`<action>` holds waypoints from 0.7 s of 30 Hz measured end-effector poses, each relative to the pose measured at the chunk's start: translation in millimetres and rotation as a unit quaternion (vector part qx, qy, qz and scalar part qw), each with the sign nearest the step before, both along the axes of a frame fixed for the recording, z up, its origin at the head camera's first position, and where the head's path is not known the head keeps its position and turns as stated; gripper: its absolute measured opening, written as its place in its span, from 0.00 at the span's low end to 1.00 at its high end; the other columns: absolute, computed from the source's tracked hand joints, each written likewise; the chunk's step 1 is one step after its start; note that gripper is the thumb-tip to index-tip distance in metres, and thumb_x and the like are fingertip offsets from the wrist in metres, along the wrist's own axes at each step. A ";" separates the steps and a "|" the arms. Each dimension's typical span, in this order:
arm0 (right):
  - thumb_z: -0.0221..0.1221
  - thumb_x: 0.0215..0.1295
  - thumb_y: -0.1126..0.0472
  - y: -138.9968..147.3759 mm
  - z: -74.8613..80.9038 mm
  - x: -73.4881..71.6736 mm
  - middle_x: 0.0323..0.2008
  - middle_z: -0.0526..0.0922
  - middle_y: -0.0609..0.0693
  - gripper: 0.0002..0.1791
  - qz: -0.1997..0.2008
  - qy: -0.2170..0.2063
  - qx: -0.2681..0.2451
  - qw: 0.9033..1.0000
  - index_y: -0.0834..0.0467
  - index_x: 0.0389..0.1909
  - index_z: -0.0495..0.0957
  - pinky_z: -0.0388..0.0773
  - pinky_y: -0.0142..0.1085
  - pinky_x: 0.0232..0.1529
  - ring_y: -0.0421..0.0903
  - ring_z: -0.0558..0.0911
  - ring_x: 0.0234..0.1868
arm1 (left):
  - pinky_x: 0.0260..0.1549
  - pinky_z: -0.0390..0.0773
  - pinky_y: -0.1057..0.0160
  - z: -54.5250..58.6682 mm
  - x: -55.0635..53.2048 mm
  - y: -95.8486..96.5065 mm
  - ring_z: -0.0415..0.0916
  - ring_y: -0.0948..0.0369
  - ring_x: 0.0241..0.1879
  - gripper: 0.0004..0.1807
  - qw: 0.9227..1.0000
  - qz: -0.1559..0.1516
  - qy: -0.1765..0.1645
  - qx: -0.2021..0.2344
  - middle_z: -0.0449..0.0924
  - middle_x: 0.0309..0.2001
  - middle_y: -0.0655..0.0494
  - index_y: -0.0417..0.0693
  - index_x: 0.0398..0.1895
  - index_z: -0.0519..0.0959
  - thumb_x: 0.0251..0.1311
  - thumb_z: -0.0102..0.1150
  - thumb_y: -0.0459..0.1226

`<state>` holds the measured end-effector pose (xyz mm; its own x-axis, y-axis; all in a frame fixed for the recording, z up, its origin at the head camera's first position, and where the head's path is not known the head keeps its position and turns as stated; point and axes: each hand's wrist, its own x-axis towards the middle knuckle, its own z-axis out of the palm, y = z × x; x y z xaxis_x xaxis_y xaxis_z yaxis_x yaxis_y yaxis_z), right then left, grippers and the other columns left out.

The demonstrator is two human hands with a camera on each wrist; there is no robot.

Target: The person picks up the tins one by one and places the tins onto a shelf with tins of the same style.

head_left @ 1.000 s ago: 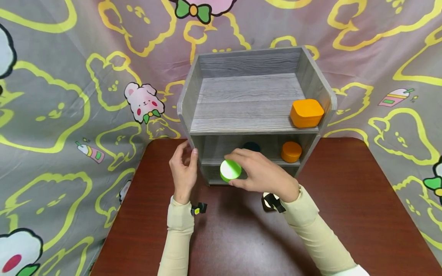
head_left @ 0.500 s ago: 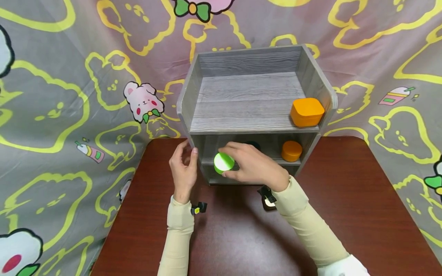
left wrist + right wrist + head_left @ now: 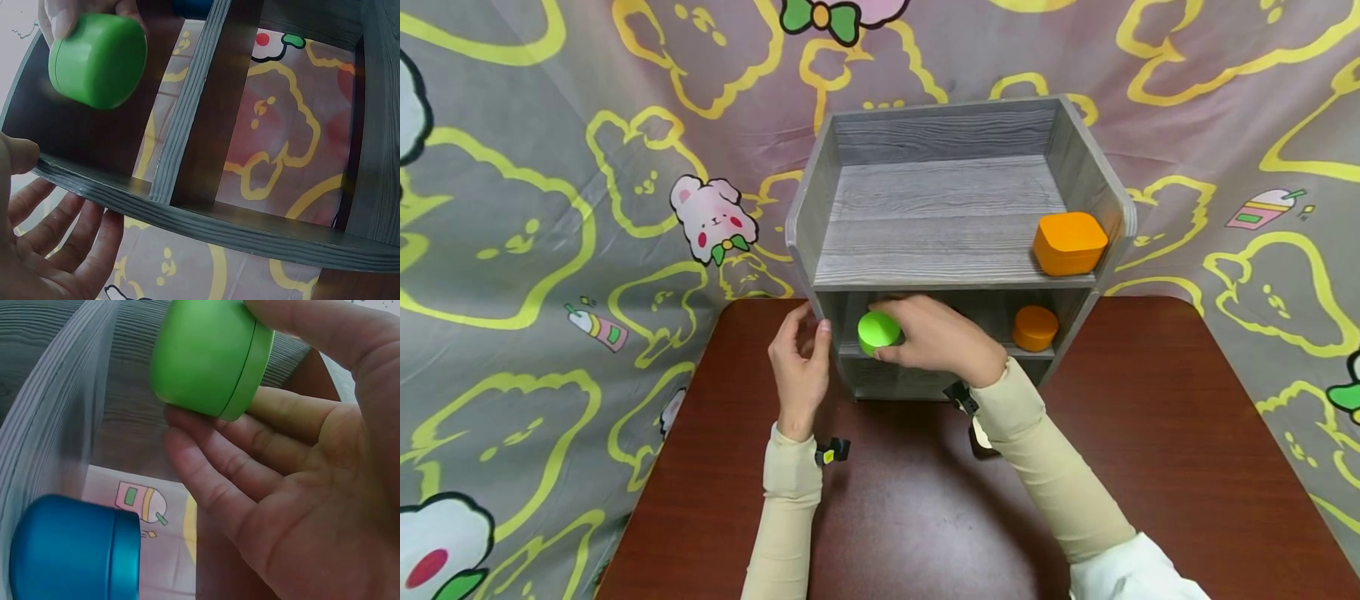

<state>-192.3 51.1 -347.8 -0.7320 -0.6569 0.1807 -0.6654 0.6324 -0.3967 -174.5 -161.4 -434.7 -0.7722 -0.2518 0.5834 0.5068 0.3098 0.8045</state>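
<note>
My right hand (image 3: 936, 333) pinches a small round lidded tin, bright green (image 3: 878, 332), between thumb and fingers at the left part of the shelf unit's middle level. In the right wrist view the green tin (image 3: 206, 356) shows its lid seam, thumb on one side and fingers on the other. A blue lidded tin (image 3: 72, 550) stands on the same level beside it; in the head view my right hand hides it. My left hand (image 3: 801, 371) grips the front edge of the grey wooden shelf unit's left side panel (image 3: 125, 197), thumb on one face and fingers on the other.
An orange squarish tin (image 3: 1069, 244) sits on the unit's top at the right. Below it, a round orange tin (image 3: 1035, 327) stands on the middle level. A dark container with a pale top (image 3: 982, 435) is on the brown table (image 3: 1157, 433), partly behind my right sleeve.
My right hand has carried the green tin left and up in the head view, from before the lower opening to the middle level. My left hand stays at the side panel.
</note>
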 end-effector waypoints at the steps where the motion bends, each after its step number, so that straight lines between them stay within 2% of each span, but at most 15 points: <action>1: 0.73 0.61 0.55 -1.4 0.3 -0.9 0.45 0.88 0.51 0.29 0.001 -0.004 0.003 1.000 0.62 0.61 0.80 0.81 0.43 0.47 0.47 0.83 0.41 | 0.37 0.83 0.77 0.2 0.1 0.0 0.84 0.66 0.41 0.15 1.000 0.000 0.000 0.002 0.86 0.46 0.37 0.36 0.57 0.82 0.69 0.63 0.31; 7: 0.71 0.62 0.55 -10.3 3.8 -8.0 0.36 0.82 0.48 0.21 0.011 -0.028 0.027 0.999 0.58 0.53 0.80 0.76 0.38 0.40 0.45 0.77 0.35 | 0.37 0.82 0.77 1.2 0.1 1.6 0.83 0.66 0.41 0.15 1.000 0.004 -0.003 0.010 0.87 0.45 0.37 0.36 0.56 0.83 0.68 0.63 0.29; 11: 0.69 0.64 0.56 -15.6 6.0 -13.6 0.30 0.75 0.46 0.15 0.008 -0.051 0.038 0.998 0.56 0.47 0.79 0.70 0.36 0.35 0.43 0.73 0.31 | 0.36 0.81 0.77 0.9 -0.7 3.7 0.82 0.63 0.40 0.15 1.000 0.013 -0.005 0.009 0.86 0.44 0.32 0.31 0.56 0.82 0.67 0.62 0.26; 15: 0.67 0.64 0.58 -18.8 5.2 -17.8 0.28 0.71 0.45 0.12 0.012 -0.061 0.049 0.997 0.55 0.45 0.77 0.67 0.34 0.33 0.42 0.71 0.29 | 0.36 0.81 0.78 0.8 -1.0 4.9 0.83 0.58 0.39 0.15 1.000 0.014 -0.004 0.011 0.84 0.44 0.28 0.27 0.55 0.80 0.67 0.61 0.24; 21: 0.66 0.64 0.60 -22.1 3.0 -21.9 0.29 0.70 0.45 0.12 0.021 -0.050 0.074 0.996 0.57 0.46 0.78 0.65 0.33 0.33 0.42 0.70 0.30 | 0.38 0.82 0.77 0.6 -1.0 2.4 0.84 0.52 0.40 0.15 1.000 0.005 -0.003 0.013 0.86 0.45 0.34 0.33 0.56 0.82 0.68 0.63 0.29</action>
<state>-214.3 29.0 -344.8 -0.7132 -0.7009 0.0070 -0.6541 0.6619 -0.3661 -175.5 -159.0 -434.1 -0.7732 -0.2741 0.5718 0.4988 0.2939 0.8154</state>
